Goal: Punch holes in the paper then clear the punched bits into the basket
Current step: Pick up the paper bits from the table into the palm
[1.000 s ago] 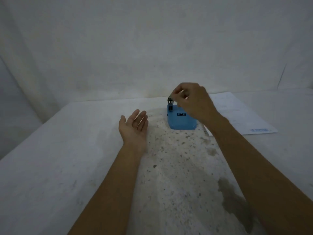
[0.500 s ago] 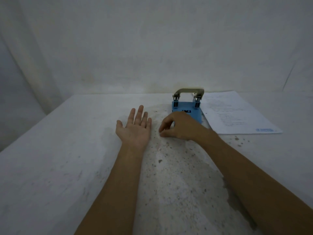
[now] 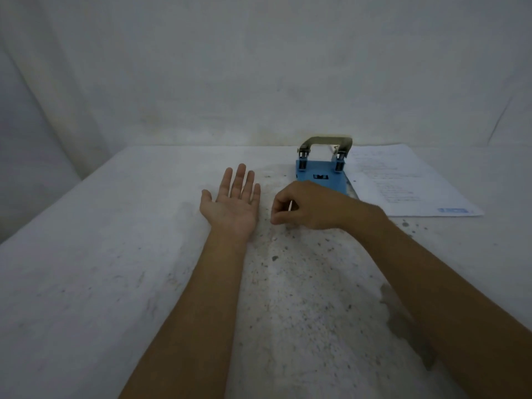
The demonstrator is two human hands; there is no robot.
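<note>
A blue hole punch [image 3: 321,175] with a metal handle stands near the table's far edge. A printed sheet of paper [image 3: 403,182] lies flat to its right. My left hand [image 3: 233,203] rests palm up on the table, fingers spread, holding nothing. My right hand [image 3: 305,205] sits just in front of the punch, close beside the left palm, its fingertips pinched together. What lies between the fingertips is too small to tell. No basket is in view.
The white table [image 3: 100,269] is speckled with small dark flecks in front of my hands, and a grey stain [image 3: 403,321] marks it under my right forearm. A white cloth backdrop [image 3: 259,67] hangs behind the table's far edge.
My right hand left the punch's top and came down to the table in front of it, pinching beside the left palm. My left hand flattened out, palm up.
</note>
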